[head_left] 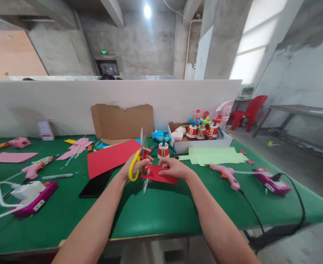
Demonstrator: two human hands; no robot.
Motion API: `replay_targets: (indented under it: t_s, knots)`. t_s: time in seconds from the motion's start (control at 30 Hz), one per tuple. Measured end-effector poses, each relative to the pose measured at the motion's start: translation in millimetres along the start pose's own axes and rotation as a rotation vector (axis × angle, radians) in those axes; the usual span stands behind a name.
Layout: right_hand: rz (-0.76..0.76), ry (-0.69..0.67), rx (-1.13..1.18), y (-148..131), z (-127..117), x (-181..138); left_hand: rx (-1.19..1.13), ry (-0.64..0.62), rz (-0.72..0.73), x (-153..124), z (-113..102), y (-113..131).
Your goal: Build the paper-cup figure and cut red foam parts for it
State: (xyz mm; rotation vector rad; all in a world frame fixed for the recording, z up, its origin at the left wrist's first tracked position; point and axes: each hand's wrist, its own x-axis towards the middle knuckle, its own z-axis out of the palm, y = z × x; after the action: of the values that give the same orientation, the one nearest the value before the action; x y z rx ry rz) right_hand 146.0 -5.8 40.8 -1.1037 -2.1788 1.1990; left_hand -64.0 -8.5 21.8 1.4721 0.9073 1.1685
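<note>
Yellow-handled scissors (134, 167) are in my left hand (127, 169), which is closed around them with the blades pointing up. A small red curved piece (145, 167) shows by those fingers; its kind is unclear. My right hand (175, 168) pinches a small strip of red paper (164, 178) just above the table. The strip's left end reaches under the left fingers. Right behind my hands stands a paper-cup robot figure (163, 150) with a blue head and dark coiled arms. A larger red paper sheet (112, 158) lies to the left, partly over a black phone (95, 185).
A white box (202, 145) with several cup figures stands behind at right, near green paper sheets (216, 156). Pink glue guns (227, 175) (33, 169) and purple power strips (273, 181) (37, 200) with cords lie on both sides. Cardboard (124, 121) leans against the partition.
</note>
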Motion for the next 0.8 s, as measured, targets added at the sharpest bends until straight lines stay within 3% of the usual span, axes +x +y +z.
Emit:
replay_targets:
  t_s: [0.23,0.3,0.4,0.47,0.53,0.6,0.8]
  knots:
    - [-0.077,0.011,0.092,10,-8,0,0.157,-0.065,-0.05,-5,17,13]
    - [-0.117,0.15,0.252,11,-9,4,0.119,0.007,-0.04,-3,21,12]
    - [-0.196,0.54,0.719,12,-13,9,-0.031,0.251,0.043,1,27,8]
    - [-0.19,0.651,1.048,12,-12,10,-0.192,0.412,0.113,4,31,6]
    - [-0.126,0.552,1.225,12,-5,12,-0.323,0.501,0.156,7,33,4]
    - [-0.053,0.428,1.224,11,9,15,-0.375,0.53,0.168,8,35,2]
    - [-0.124,0.427,1.102,5,41,21,-0.338,0.51,0.089,5,40,-2]
